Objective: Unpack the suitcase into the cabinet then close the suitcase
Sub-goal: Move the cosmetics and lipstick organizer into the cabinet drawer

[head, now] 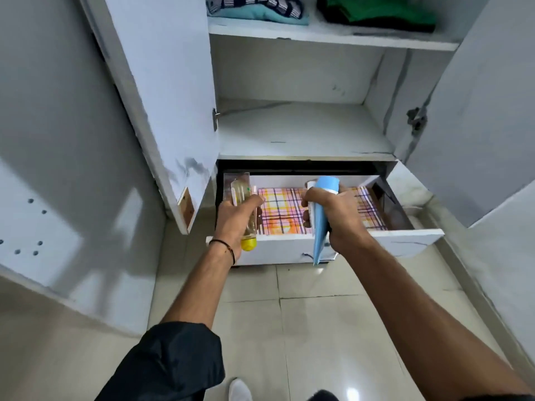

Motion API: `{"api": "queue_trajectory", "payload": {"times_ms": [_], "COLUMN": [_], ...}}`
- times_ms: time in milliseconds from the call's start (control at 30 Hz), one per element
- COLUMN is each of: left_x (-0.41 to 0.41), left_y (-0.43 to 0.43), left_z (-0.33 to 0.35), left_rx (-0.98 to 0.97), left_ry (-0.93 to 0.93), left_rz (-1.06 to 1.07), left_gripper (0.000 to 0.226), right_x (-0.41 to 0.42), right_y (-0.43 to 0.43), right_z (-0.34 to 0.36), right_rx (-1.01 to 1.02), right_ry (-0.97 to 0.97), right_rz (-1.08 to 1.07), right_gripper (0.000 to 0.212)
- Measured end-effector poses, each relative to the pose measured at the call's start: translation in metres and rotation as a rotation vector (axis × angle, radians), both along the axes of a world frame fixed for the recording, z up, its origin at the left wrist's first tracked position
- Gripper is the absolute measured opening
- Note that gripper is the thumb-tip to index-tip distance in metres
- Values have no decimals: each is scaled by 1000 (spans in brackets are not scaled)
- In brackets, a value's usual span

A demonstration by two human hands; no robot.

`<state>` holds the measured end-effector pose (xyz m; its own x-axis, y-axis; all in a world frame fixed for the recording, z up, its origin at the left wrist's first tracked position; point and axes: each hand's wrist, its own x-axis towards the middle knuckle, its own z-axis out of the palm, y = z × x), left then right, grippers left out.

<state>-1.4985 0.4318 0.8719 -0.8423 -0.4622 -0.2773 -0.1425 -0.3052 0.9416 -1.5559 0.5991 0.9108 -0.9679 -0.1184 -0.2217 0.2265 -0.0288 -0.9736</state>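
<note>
Head: L fingers [249, 202] grip 1 bottle [242, 192], R fingers [314, 195] 1 blue tube [320, 227], over 1 drawer [405, 241].

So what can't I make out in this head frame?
Head view:
the suitcase lies outside the frame;
the bottle in the left hand is blurred, fingers covering its middle;
the white item beside the blue tube is mostly hidden by the right hand;
the folded clothes are cut by the top edge;
the drawer liner is partly under both hands.
</note>
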Motion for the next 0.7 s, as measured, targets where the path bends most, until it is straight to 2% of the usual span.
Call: {"api": "queue_trajectory", "payload": {"times_ms": [100, 200, 367, 467, 700], "left_x": [-43, -74, -121, -139, -173], "left_y": [-14, -26, -43, -45, -38], "left_z": [-24, -44, -82, -102, -151], "left_rx": [-20, -61, -83, -114, -78], "left_ry": [-71, -146, -278, -387, -551], "left_rz": [-2, 21, 48, 77, 161], "left_gripper": [41, 26, 19, 8, 17], "right_x": [-51, -97, -166, -195, -226], "right_y": [-17, -36, -62, -69, -74], "right_z": [-25, -48, -92, -125, -183], "right_rx": [0, -18, -75, -44, 43], "right_ry": [-96, -195, -268, -380, -555], "right_rz": [-24, -9, 85, 109, 105], "right_gripper": [28, 22, 20, 20, 8]}}
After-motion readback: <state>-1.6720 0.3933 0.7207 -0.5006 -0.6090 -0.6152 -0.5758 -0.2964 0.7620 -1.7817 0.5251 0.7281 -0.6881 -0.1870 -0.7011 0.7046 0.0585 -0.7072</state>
